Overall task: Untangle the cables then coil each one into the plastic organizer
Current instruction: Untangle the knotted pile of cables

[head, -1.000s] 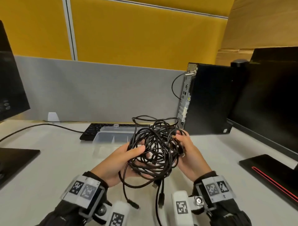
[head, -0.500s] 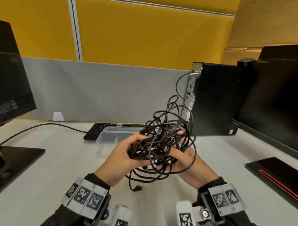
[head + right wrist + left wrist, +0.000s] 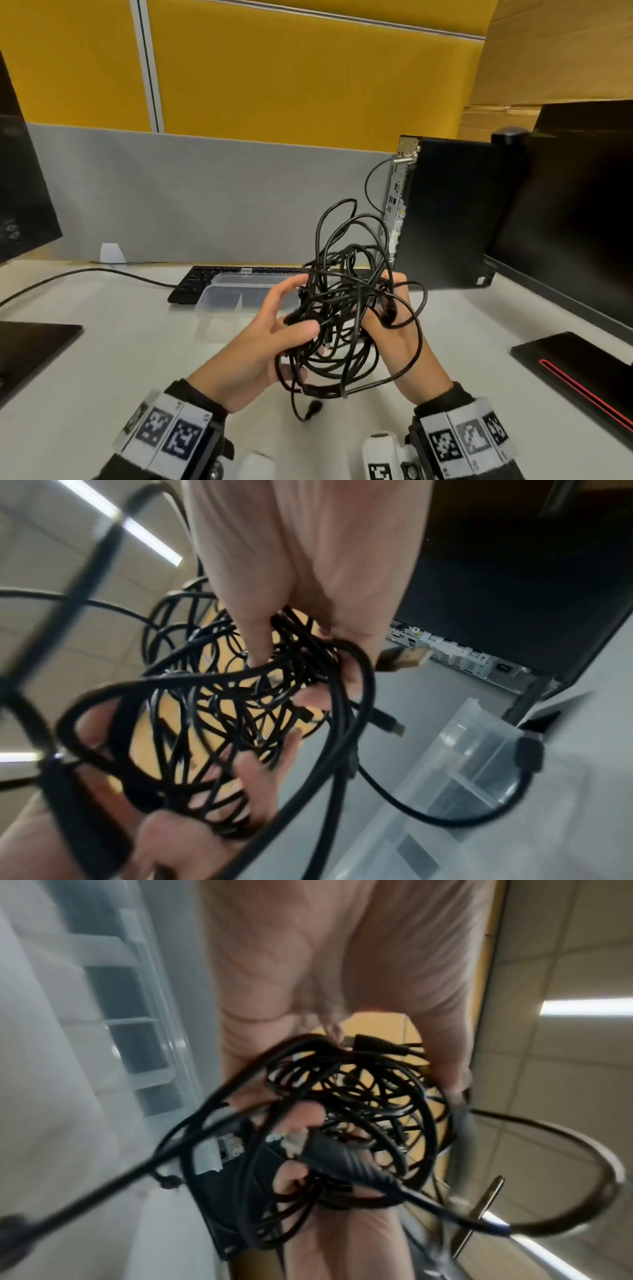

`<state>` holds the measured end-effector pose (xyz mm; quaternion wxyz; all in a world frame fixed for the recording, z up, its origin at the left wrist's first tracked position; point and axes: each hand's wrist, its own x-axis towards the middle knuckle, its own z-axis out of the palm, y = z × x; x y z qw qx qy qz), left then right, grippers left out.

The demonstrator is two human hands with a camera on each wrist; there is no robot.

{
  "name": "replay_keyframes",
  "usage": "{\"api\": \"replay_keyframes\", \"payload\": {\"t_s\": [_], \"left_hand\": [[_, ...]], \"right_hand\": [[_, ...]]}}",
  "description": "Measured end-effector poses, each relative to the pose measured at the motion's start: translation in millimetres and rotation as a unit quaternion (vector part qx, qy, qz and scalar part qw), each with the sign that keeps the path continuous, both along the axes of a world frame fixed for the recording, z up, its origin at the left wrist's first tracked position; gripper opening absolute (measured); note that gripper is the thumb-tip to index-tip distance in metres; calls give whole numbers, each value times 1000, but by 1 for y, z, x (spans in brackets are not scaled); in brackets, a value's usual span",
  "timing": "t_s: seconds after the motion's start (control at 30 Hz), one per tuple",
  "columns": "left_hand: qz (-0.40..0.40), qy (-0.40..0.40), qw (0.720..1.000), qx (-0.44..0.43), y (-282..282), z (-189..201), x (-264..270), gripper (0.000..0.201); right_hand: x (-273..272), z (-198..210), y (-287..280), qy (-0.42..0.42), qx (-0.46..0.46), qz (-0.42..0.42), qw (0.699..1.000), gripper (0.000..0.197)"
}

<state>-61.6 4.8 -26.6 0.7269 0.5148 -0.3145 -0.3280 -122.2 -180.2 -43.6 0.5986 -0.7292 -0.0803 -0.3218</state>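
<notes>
A knot of several black cables (image 3: pixel 346 308) hangs in the air between both hands, above the white desk (image 3: pixel 102 342). My left hand (image 3: pixel 294 308) grips its left side, thumb across the strands and index finger reaching out over them. From the right, my right hand (image 3: pixel 388 298) holds it with fingers pushed into the loops; the right wrist view shows these fingers (image 3: pixel 260 642) curled among the strands (image 3: pixel 222 696). A plug (image 3: pixel 313 407) dangles below the knot. A gold-tipped plug (image 3: pixel 404 657) sticks out beside my right thumb. The clear plastic organizer (image 3: pixel 239 294) lies open just behind the hands.
A black keyboard (image 3: pixel 191 284) sits behind the organizer, a cable (image 3: pixel 85 272) trailing left from it. A black PC tower (image 3: pixel 445 212) and a monitor (image 3: pixel 582 212) stand on the right, with its base (image 3: pixel 582 363) at the near right. Another monitor (image 3: pixel 20 192) and base (image 3: pixel 30 346) stand on the left.
Both hands have raised and turned the knot. Loops now stand taller above it, and the hanging plugs have swung up closer to it. My left index finger has stretched out.
</notes>
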Motion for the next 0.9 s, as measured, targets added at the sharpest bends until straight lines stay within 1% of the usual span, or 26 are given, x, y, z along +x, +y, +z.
{"api": "replay_keyframes", "payload": {"t_s": [0.07,0.13,0.27,0.3,0.37,0.4,0.43,0.47,0.57,0.63,0.7,0.8,0.9], "left_hand": [[11,7,1000,-18,0,3,-2,60],[38,-1,999,-18,-1,4,-3,56],[76,-23,996,31,-2,2,-5,40],[91,-54,993,56,0,2,-4,36],[147,-152,972,105,5,4,2,24],[170,-188,960,117,8,6,5,16],[176,-210,955,117,11,9,7,16],[169,-224,953,113,14,11,8,19],[104,-248,956,115,16,12,5,27],[66,-234,963,116,14,8,4,22],[51,-195,974,100,13,5,4,19],[73,-167,980,78,11,9,-1,12],[101,-158,977,100,5,5,-4,17]], "right_hand": [[3,-2,-1,24,2,-1,1000,35],[4,-3,-1,60,-1,11,998,28],[-4,3,0,97,13,20,995,21],[-5,6,0,98,19,11,995,16],[-9,12,-1,84,26,-13,996,8],[-10,13,-2,75,27,-25,997,6],[-11,14,-4,68,28,-33,997,4],[-11,15,-4,62,29,-39,997,5],[-12,14,-4,47,9,-61,997,9],[-11,12,-5,42,-12,-77,996,9],[-11,12,-8,50,-18,-85,995,13],[-13,14,-8,92,-30,-79,992,19],[-15,15,-4,129,-35,-60,989,26]]}}
